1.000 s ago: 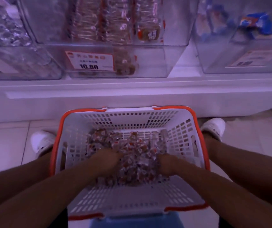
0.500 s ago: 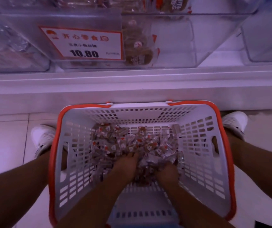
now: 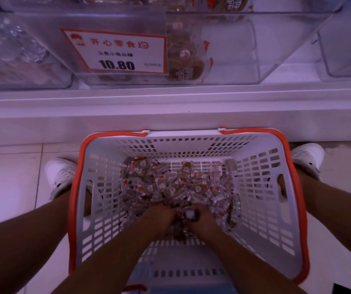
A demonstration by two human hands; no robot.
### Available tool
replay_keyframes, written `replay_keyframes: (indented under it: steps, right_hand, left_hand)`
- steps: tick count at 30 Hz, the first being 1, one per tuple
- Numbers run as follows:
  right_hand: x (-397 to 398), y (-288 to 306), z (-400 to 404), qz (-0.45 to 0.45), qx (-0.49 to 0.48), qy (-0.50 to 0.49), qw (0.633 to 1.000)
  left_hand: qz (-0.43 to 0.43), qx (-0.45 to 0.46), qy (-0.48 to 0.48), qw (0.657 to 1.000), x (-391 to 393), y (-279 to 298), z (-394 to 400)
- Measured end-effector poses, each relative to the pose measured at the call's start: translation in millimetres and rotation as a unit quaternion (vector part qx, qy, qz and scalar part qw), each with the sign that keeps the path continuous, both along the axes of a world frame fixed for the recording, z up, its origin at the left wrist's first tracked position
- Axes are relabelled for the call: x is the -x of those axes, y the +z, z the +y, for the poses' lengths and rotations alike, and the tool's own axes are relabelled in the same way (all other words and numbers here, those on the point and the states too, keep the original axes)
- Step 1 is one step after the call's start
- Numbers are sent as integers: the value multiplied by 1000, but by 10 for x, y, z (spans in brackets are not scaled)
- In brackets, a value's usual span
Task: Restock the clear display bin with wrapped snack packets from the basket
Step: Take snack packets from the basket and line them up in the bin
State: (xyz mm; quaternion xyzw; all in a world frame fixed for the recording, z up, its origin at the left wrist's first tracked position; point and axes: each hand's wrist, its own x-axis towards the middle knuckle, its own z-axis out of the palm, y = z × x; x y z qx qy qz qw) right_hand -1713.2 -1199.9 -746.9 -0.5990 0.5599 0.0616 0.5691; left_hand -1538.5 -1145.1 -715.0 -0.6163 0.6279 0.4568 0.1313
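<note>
Dim overall, washed in a purple-pink cast. Brightest along the white shelf edge (image 3: 170, 102) across the middle of the frame. Soft glare on the clear display bin (image 3: 234, 49) at the top. Price label (image 3: 117, 52) legible, small print smeared. Mild blur on the snack packets (image 3: 176, 187). Wide-angle bending toward the frame edges; lower corners darkest.

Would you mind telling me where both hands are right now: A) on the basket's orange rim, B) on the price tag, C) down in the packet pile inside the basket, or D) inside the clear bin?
C: the left hand and right hand are curled into the snack packets within the basket.
</note>
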Motion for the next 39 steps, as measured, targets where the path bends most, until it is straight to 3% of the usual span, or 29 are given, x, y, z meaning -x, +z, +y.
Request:
replay_keyframes:
  steps: [4,8,12,15,18,21,25,29,33,35,37,38,39]
  right_hand:
    - [-78,41,11,27,2,-93,995]
    - [-218,52,-31,24,-35,-197,979]
    - [-210,28,-140,35,-60,-201,977]
    - [-113,73,-301,53,-57,-97,992]
    - [-18,203,-470,53,57,39,996]
    - [78,291,-618,70,211,192,956]
    - [85,284,-749,85,198,313,925]
    - [-108,242,-835,122,203,360,903]
    - [-203,275,-853,172,213,398,876]
    - [-174,278,-839,206,228,385,870]
    - [-139,290,-812,227,236,373,868]
    - [-119,293,-801,231,238,371,868]
    - [-98,293,-793,232,234,369,869]
  left_hand:
    - [-17,2,-62,998,43,28,-14]
    - [30,-39,46,998,93,3,12]
    - [39,-63,119,990,108,-5,13]
    - [18,-38,126,991,142,6,37]
    - [-15,-32,60,998,161,56,53]
    - [-49,-31,-5,998,196,113,40]
    - [-41,-33,1,999,145,102,12]
    - [9,-31,125,992,69,127,-21]
    - [14,-18,276,961,35,25,-5]
    - [86,-9,331,940,10,56,-91]
    - [205,-22,515,832,11,28,-207]
    - [212,-27,499,840,-1,8,-246]
    - [170,-17,462,870,-1,75,-284]
